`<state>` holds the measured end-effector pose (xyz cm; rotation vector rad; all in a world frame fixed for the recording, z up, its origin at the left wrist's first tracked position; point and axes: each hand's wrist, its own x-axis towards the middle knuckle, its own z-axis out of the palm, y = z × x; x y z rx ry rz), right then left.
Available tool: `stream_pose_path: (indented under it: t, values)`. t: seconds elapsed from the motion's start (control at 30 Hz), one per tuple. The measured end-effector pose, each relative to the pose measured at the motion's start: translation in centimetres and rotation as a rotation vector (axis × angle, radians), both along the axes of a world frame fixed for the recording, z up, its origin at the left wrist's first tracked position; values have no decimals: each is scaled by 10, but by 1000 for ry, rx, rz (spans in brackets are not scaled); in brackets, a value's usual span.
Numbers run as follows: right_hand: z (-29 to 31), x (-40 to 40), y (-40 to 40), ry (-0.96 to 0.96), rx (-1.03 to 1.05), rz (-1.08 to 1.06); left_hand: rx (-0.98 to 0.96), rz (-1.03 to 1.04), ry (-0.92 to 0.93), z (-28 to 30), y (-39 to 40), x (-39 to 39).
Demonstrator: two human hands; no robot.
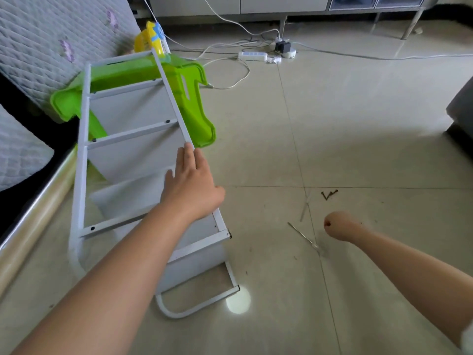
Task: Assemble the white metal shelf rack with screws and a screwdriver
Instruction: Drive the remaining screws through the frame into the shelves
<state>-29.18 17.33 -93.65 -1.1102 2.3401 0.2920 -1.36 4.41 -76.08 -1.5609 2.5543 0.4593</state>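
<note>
The white metal shelf rack [84, 160] lies on its side on the floor, with several shelves screwed between its two rails. My left hand [190, 185] rests flat on the rack's right rail, fingers straight along it. My right hand [337, 225] hovers above the floor to the right, curled into a fist. A small dark spot shows at its front, and I cannot make out what it is. A thin screwdriver [303, 235] lies on the tiles just left of that hand. A few dark screws [329, 194] lie beyond it.
A green plastic piece [194, 98] and a yellow toy [149, 38] sit under and behind the rack's far end. A mattress [46, 42] and a metal bed edge [33, 211] line the left. Power strips and cables [253, 56] lie on the floor at the back.
</note>
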Motion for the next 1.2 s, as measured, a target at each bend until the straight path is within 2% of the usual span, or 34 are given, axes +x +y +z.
stream_pose_path:
  t: [0.17,0.43,0.6,0.9,1.07,1.2]
  values:
    - [-21,-4,-16,-3,-47,-36,18,123,-6,3,1,-6]
    - [-33,-30,-13,116,-28,-281,-1,180,-59,6,1,-15]
    - [-43,-43,3,161,25,-406,-169,175,-207,0,-5,-41]
    - [-57,-37,19,169,-72,-269,-227,120,-475,-21,-3,-76]
    - [-46,-15,8,157,-123,-217,-227,112,-422,-18,-3,-75]
    - [-12,14,-29,7,-284,-227,-226,137,-243,-12,-5,-71]
